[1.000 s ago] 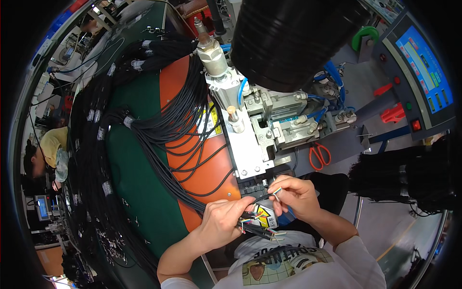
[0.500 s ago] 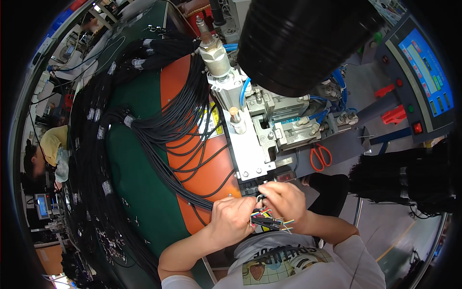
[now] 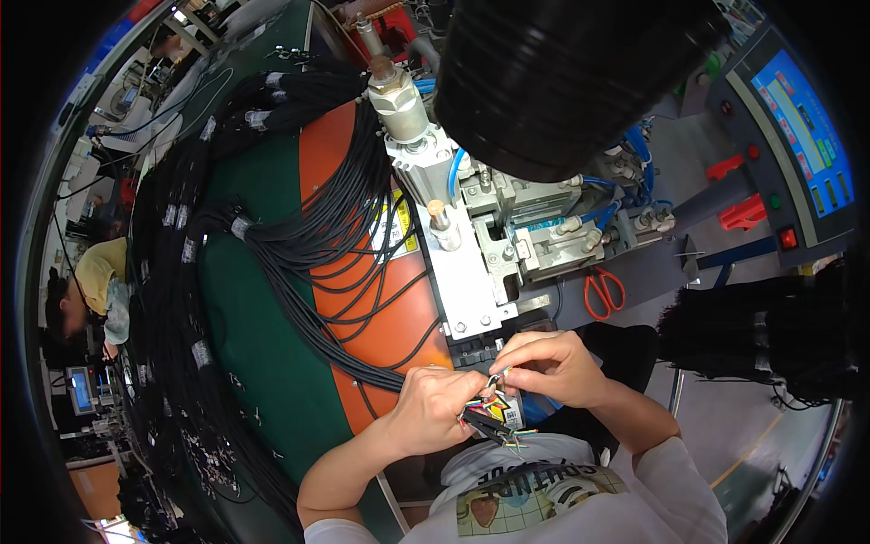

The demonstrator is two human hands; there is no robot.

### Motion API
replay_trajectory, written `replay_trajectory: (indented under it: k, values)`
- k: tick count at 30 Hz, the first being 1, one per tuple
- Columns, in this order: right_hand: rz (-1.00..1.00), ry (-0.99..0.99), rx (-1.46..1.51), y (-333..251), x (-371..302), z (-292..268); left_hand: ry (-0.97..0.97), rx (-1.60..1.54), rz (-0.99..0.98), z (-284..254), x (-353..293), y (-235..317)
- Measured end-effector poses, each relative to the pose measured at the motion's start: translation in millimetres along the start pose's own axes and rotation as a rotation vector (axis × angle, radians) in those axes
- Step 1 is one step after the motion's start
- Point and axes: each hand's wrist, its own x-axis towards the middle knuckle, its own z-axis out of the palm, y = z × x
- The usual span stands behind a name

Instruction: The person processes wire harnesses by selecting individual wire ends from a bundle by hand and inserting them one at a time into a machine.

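Note:
My left hand is closed round the end of a bundle of black cables. Beyond its fingers the stripped cable ends fan out, showing thin red, yellow, green, blue and white wires. My right hand pinches a thin wire between thumb and fingertips, right beside the left fingertips. Both hands are just in front of a metal press machine, below its white plate. Which cable the pinched wire belongs to is hidden by the fingers.
An orange panel and green tabletop carry more cable bundles. Red-handled scissors lie right of the machine. A control screen stands at far right, above a hanging black cable bundle. Another person works at far left.
My right hand has shifted slightly right and up, its fingers now more extended in a pinch. The left hand has moved slightly, and the loose wire ends have swung left and down.

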Motion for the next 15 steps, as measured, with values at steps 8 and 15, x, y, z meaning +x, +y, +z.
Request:
replay_trajectory:
  k: [8,15]
  values:
    - [-0.447,0.280,-1.063,-9.2,2.4,16.2,0.065,0.158,-0.022,9.6,-4.3,7.1]
    - [-0.222,0.159,-1.181,-8.5,5.4,4.5,-0.014,0.516,0.081,4.9,-1.3,11.7]
